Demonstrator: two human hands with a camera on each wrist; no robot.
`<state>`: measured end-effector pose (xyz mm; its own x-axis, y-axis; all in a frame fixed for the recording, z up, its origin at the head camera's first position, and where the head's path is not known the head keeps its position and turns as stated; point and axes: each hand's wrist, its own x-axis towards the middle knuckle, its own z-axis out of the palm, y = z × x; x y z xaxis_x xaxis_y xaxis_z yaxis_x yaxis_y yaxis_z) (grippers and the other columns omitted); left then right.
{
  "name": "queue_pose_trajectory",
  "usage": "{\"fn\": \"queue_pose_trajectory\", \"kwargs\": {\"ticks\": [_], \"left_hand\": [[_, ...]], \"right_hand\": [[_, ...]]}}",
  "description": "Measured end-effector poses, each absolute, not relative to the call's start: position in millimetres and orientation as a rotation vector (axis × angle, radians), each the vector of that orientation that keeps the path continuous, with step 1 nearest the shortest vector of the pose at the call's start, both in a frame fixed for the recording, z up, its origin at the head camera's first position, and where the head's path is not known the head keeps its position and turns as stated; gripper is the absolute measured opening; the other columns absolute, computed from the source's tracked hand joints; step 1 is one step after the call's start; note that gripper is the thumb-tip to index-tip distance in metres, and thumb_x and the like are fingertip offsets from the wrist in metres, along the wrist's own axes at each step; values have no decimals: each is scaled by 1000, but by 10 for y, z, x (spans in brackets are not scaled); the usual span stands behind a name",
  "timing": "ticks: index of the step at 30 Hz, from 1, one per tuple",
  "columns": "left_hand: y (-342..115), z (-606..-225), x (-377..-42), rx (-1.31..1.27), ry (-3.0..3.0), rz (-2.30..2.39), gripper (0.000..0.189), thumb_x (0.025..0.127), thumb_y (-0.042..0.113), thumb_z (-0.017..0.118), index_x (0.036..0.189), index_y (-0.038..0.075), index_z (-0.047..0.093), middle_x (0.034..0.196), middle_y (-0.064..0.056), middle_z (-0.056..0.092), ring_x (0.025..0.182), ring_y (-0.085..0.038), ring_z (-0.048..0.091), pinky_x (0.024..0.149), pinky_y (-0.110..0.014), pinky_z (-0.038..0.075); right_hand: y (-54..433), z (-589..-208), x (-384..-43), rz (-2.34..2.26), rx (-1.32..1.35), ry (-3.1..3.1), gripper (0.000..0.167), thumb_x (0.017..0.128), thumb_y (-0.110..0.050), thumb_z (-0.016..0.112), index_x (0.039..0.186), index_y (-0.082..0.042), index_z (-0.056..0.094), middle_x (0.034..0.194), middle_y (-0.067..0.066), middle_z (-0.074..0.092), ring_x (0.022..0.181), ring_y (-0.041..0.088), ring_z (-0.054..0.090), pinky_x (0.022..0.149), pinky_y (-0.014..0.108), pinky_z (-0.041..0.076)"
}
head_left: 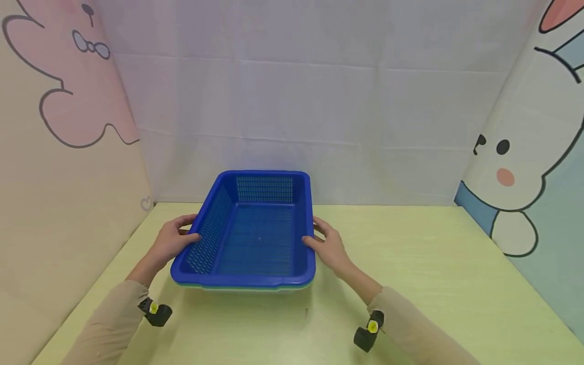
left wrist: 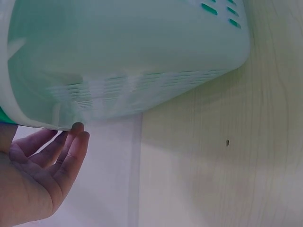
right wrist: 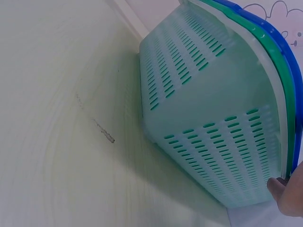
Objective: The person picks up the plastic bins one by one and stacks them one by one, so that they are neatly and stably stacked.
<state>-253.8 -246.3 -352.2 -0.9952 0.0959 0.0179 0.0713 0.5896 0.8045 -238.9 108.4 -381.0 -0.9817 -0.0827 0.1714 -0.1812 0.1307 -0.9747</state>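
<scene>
In the head view, a blue plastic basket [head_left: 255, 243] with slotted sides is held between both hands, its inside bare. It is nested in a green basket [right wrist: 279, 61] and a pale translucent basket [right wrist: 208, 94], whose rims show just below the blue one in the right wrist view. My left hand [head_left: 171, 241] grips the left rim, thumb on top and fingers underneath. On the opposite side, my right hand [head_left: 332, 249] pinches the right rim with its thumb over the edge. The pale basket's underside is close over the table in both wrist views.
A light yellow wood-grain table [head_left: 410, 263] lies beneath, with a dark scuff mark [right wrist: 104, 131] on it. White cloth [head_left: 310, 101] hangs along the back edge. Cartoon-printed panels [head_left: 73, 91] stand at the left and right sides.
</scene>
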Motion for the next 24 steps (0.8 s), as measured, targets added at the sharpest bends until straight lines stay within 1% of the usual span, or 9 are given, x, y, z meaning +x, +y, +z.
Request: {"fn": "queue_pose_trajectory", "kwargs": {"ticks": [6,15,24], "left_hand": [[-2388,-3532,-2526,126,2771,1417,57,87,10,58,136,-7,32,130,-30,40,101,-41,54,74,-44,53],[-2315,-3560,-2533,111,2766,1426,57,87,9,56,136,-7,31,131,-29,40,102,-41,54,74,-45,52],[-2219,-3545,-2512,131,2771,1448,57,85,6,57,135,-8,33,129,-29,41,100,-39,56,73,-43,53]], "right_hand": [[1166,-3820,-2383,1965,284,-2313,57,80,0,63,133,2,42,132,22,45,120,33,44,92,37,43],[1267,-3835,-2393,1950,324,-2324,55,81,-1,63,132,3,42,132,22,44,121,34,43,95,37,41],[1342,-3817,-2381,1940,315,-2317,55,81,1,62,132,5,42,130,24,45,121,35,43,94,37,42]]}}
